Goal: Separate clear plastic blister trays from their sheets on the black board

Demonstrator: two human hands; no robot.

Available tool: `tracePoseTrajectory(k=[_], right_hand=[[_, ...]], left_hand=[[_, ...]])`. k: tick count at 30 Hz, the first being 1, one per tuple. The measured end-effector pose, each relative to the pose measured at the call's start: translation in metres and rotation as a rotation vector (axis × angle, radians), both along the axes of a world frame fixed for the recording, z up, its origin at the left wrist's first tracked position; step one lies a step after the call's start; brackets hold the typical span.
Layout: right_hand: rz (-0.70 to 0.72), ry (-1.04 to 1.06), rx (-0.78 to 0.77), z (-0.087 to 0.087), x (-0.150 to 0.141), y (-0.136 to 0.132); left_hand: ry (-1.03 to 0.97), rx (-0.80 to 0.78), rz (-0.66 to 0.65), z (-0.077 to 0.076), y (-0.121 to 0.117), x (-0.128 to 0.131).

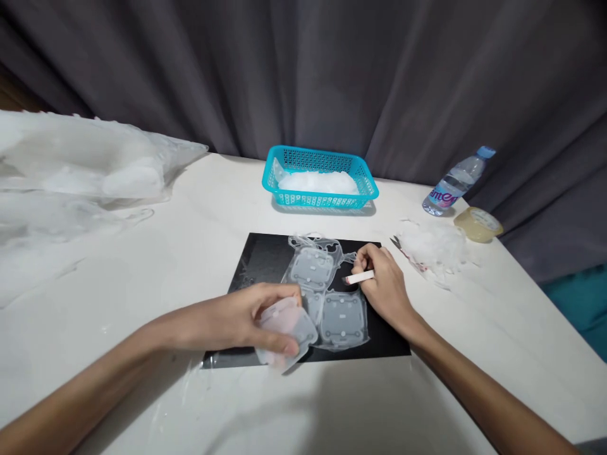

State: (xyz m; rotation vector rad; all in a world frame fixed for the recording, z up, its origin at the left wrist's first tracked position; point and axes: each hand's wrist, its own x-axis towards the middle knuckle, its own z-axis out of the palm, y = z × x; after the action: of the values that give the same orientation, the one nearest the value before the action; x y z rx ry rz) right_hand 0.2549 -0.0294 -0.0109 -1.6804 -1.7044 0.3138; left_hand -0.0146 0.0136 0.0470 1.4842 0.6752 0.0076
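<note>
The left hand [232, 316], thumb and fingers partly closed, grips translucent pieces [296, 332]; filmy pouches [344, 319] lie just beyond. The right hand [386, 281], curled around a white-handled tool [363, 277], apparently works film edges; careful tension seems called for.

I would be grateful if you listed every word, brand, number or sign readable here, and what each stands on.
"ante", in purple on the bottle; the next letter is unclear.
Tape roll: print too blurred to read.
Flat plastic pieces: small central marks, too small to read.
I can make out no other text.
</note>
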Motion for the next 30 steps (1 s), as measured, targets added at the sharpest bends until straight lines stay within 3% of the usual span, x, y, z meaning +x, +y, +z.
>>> tracePoseTrajectory(k=[9, 12, 17, 21, 30], right_hand=[[-0.066, 0.130, 0.099, 0.005, 0.011, -0.010], [0.039, 0.093, 0.156, 0.012, 0.010, -0.017], [0.242, -0.143, 0.269, 0.022, -0.003, -0.031], [0.365, -0.056, 0.201, 0.023, -0.017, -0.040], [0.363, 0.074, 0.147, 0.016, -0.025, -0.039]], left_hand=[[-0.178, -0.050, 0.206, -0.005, 0.002, 0.010], [-0.192, -0.052, 0.250, -0.006, 0.002, 0.011], [-0.200, -0.036, 0.257, -0.012, 0.002, 0.011], [-0.168, 0.049, 0.274, -0.017, 0.001, 0.012], [-0.100, 0.156, 0.239, -0.016, -0.006, 0.013]])
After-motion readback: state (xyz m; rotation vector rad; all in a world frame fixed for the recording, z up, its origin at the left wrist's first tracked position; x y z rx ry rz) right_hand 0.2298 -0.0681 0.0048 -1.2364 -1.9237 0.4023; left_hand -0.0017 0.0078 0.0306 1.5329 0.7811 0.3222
